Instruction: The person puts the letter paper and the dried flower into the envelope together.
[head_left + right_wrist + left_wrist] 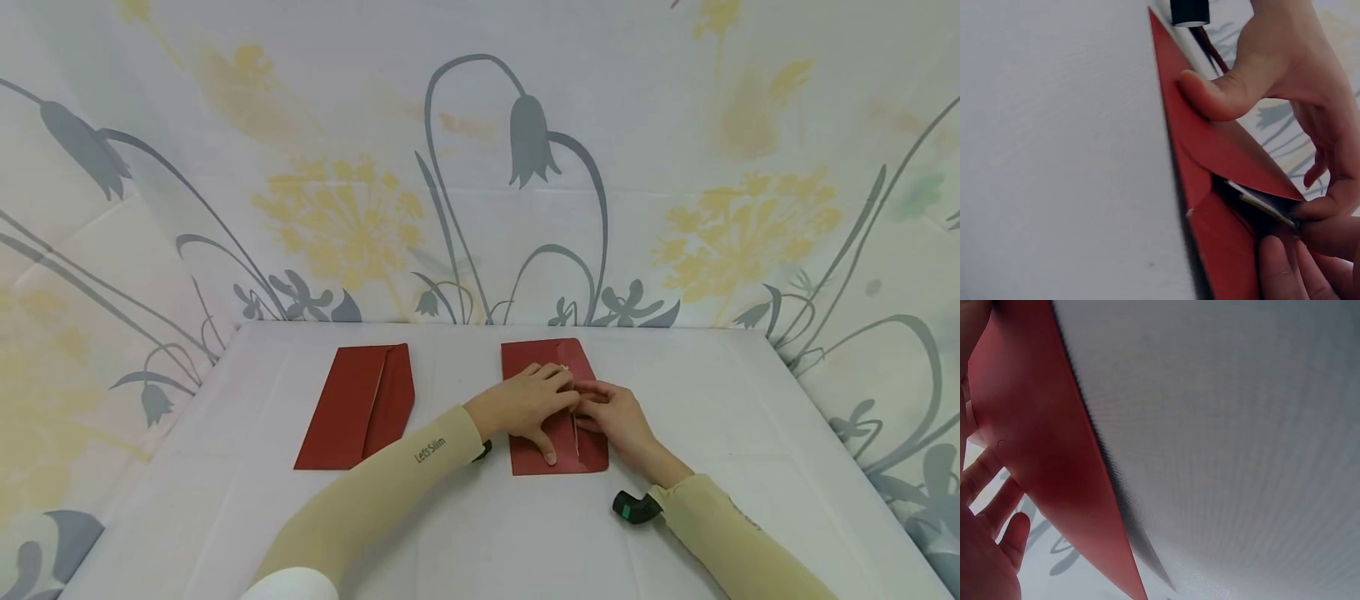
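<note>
A red envelope [536, 454] lies on the table under both hands, its mouth parted on the right side. Inside the opening shows the pale, layered edge of a thin paper-like sheet [1260, 206]. My left hand [528, 400] spreads over the envelope; its thumb presses on the red face, and its bent index finger touches the mouth's edge. At the opening, my right hand [618, 417] pinches the end of the sheet, thumb above and fingers below. In the left wrist view the envelope [1047, 437] stands slightly raised, with fingers [1004, 500] beside it.
Another red envelope [341, 417] lies on the left of the white table [450, 533]. Black wrist-camera parts [636, 507] show near the right wrist. A flower-printed cloth [480, 208] hangs behind the table and along its sides.
</note>
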`<move>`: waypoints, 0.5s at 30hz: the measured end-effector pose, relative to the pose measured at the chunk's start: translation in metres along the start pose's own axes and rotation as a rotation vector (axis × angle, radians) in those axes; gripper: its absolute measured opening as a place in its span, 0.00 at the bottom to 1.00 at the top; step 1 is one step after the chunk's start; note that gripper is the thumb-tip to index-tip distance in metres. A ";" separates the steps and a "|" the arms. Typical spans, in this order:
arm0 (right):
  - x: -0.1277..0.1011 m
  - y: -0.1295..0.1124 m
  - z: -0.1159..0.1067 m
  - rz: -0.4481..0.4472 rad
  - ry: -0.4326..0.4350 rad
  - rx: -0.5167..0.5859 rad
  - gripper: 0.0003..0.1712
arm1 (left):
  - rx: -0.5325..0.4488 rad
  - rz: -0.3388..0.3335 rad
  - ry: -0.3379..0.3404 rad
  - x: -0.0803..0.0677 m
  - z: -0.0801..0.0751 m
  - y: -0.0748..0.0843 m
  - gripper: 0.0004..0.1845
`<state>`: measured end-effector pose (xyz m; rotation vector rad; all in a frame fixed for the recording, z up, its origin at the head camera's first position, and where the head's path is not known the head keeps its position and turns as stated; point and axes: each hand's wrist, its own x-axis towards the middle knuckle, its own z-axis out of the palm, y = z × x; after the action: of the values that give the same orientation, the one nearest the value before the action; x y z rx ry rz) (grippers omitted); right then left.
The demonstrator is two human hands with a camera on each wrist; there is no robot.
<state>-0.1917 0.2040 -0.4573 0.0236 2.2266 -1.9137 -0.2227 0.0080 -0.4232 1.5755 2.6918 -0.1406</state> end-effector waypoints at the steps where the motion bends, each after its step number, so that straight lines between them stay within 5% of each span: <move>1: 0.000 -0.001 -0.001 0.006 -0.003 0.001 0.25 | -0.001 0.000 0.000 0.000 0.000 0.000 0.43; 8: 0.009 -0.009 -0.008 0.057 -0.041 0.003 0.24 | -0.012 -0.005 -0.006 0.001 -0.001 0.000 0.42; 15: 0.019 -0.011 -0.017 0.098 -0.191 -0.020 0.26 | -0.014 -0.004 -0.018 0.001 0.000 -0.001 0.44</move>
<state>-0.2140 0.2162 -0.4474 -0.0503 2.0798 -1.7637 -0.2242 0.0087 -0.4233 1.5580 2.6759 -0.1348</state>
